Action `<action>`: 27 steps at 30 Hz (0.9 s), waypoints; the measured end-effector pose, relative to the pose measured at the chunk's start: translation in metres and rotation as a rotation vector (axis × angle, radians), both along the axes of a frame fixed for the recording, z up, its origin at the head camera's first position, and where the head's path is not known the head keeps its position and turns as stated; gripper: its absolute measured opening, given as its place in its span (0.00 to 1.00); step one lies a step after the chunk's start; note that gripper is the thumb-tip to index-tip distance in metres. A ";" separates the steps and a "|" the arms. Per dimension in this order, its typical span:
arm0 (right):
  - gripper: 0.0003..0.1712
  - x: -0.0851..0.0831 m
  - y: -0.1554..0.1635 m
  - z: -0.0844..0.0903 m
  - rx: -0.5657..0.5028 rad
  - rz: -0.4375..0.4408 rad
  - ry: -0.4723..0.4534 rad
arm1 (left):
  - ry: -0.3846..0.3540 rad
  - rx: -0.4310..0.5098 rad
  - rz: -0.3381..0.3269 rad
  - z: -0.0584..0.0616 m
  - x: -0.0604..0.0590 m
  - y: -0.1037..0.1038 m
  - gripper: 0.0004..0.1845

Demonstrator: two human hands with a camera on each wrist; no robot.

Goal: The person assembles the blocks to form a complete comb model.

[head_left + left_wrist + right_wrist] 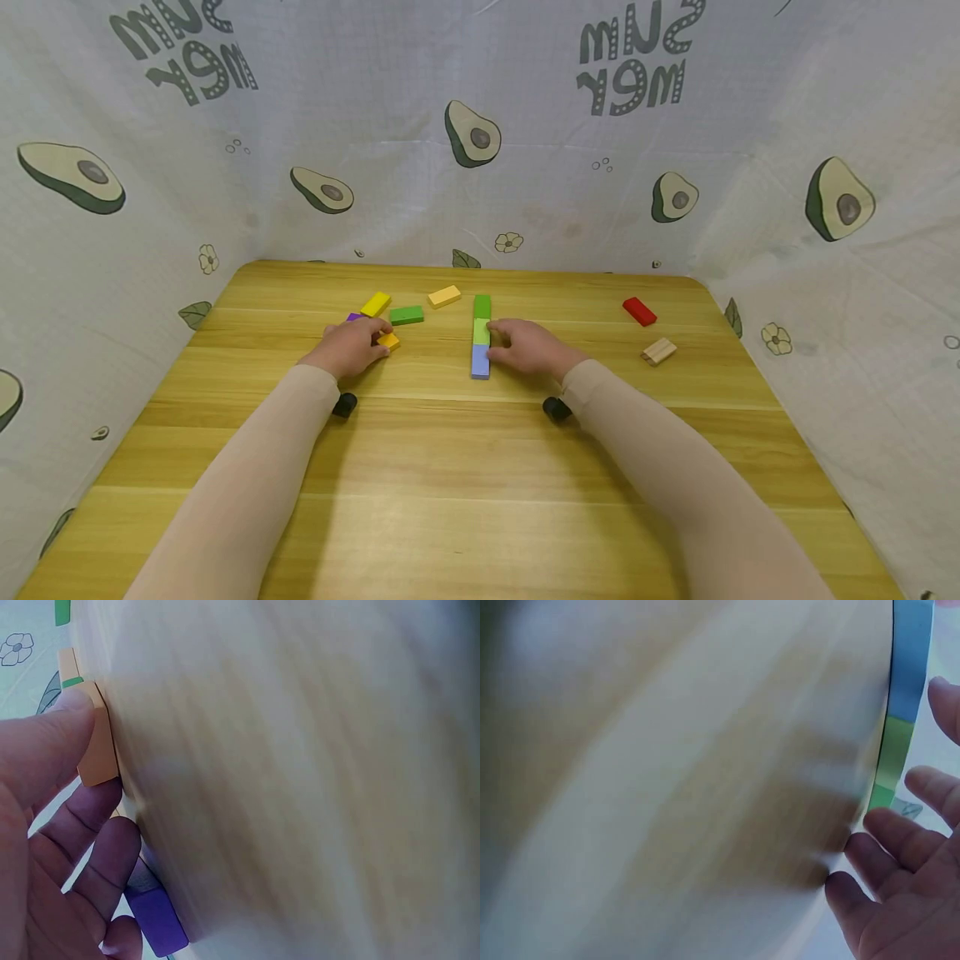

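The left hand (pixel 351 347) gripped an orange block (pixel 388 340) on the worktop (pixel 465 483), thumb against its side, a purple block (pixel 354 317) just behind. The right hand (pixel 529 347) lay with relaxed, spread fingers touching a row of three blocks: green (pixel 482 306), light green (pixel 481 332), blue (pixel 480 362).

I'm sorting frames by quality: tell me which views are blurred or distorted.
Head view: sharp, evenly lit, wide-angle bend at the edges, soft shadows under the arms on the table. Left wrist view: tabletop motion-smeared, the orange block still readable. Right wrist view: heavily smeared, only the block row recognisable.
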State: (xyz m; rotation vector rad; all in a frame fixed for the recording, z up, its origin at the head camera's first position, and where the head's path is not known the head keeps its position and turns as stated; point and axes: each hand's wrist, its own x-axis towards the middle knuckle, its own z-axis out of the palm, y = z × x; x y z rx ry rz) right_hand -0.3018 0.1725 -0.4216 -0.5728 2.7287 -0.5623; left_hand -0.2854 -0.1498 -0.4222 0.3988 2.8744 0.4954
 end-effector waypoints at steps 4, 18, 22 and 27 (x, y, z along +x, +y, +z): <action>0.38 -0.002 -0.001 0.003 0.026 -0.027 -0.039 | -0.001 0.006 -0.001 0.001 0.000 0.001 0.20; 0.36 -0.006 -0.003 0.002 0.086 -0.016 -0.019 | -0.022 0.007 -0.014 0.003 0.001 -0.001 0.20; 0.36 -0.006 -0.003 0.001 0.094 -0.019 -0.021 | -0.023 0.011 -0.006 0.002 0.001 -0.001 0.20; 0.36 -0.006 -0.002 -0.002 0.103 -0.007 -0.010 | -0.016 0.010 -0.009 0.001 0.001 -0.001 0.20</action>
